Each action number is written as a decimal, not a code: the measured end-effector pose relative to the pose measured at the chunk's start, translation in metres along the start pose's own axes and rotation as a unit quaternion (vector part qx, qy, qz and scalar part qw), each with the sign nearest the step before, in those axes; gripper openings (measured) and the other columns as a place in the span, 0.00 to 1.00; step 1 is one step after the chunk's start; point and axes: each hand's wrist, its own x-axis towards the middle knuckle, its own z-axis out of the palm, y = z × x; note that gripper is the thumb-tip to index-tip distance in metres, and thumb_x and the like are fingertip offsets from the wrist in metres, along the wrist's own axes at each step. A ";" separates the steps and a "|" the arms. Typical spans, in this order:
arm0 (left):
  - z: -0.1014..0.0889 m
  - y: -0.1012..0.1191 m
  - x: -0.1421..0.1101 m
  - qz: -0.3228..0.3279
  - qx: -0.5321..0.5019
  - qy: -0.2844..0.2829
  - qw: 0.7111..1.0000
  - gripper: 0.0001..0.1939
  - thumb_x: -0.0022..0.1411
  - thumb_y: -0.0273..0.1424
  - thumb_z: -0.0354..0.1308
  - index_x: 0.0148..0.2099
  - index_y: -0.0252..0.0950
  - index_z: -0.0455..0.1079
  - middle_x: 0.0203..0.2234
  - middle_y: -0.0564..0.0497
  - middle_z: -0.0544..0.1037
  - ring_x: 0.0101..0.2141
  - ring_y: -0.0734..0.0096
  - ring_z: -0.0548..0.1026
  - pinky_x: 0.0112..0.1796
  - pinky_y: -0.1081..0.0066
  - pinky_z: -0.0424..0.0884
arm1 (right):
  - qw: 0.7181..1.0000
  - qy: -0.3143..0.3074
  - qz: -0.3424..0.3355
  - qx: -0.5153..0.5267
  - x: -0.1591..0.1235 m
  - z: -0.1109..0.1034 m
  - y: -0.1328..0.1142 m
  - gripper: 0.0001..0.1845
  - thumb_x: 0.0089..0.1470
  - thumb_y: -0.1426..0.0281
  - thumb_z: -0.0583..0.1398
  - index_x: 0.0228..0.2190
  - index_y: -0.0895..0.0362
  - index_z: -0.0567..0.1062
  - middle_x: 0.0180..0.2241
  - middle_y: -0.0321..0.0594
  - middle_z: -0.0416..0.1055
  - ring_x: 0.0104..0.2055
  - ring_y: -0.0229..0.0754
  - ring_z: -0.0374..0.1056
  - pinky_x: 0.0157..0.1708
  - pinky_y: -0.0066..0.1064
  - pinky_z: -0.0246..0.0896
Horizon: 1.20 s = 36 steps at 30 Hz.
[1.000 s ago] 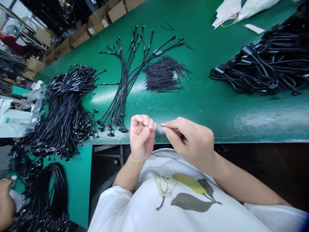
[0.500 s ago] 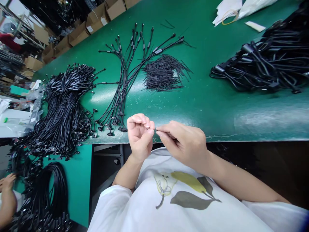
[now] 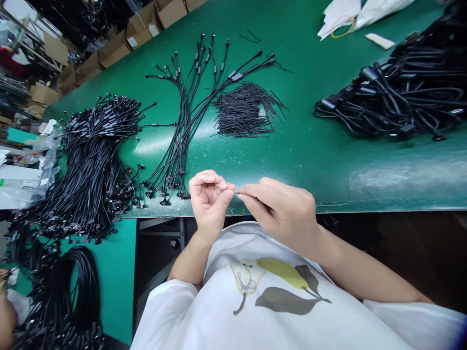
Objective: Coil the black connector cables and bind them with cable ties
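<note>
My left hand (image 3: 210,201) and my right hand (image 3: 279,209) meet at the table's front edge, fingertips nearly touching. Both pinch a short, thin dark strand (image 3: 236,192), of which only a tiny bit shows between them. Its kind is too small to make out. Beyond my hands lies a pile of thin black strands (image 3: 241,114). To the left of that pile, a loose bunch of black cables (image 3: 186,121) with plugs at both ends is spread on the green table (image 3: 299,160).
A thick heap of black cables (image 3: 93,160) lies at the left, with a coiled cable bundle (image 3: 87,277) below it. More black cables (image 3: 394,97) lie at the right, near white bags (image 3: 341,17). Cardboard boxes (image 3: 144,24) line the far edge. Another person's arm (image 3: 5,311) shows at lower left.
My hands stay pinched together, with slight finger shifts. The whole view has slid a little to the left. The other person's hand at lower left has moved partly out of view.
</note>
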 end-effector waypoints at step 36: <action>0.007 0.001 -0.001 -0.143 -0.079 -0.005 0.987 0.19 0.52 0.30 0.69 0.42 0.42 0.64 0.35 0.54 0.63 0.34 0.81 0.66 0.39 0.79 0.69 | 0.998 0.016 0.024 0.049 -0.002 0.004 0.002 0.12 0.62 0.72 0.55 0.29 0.57 0.76 0.22 0.34 0.67 0.24 0.32 0.61 0.26 0.25 0.54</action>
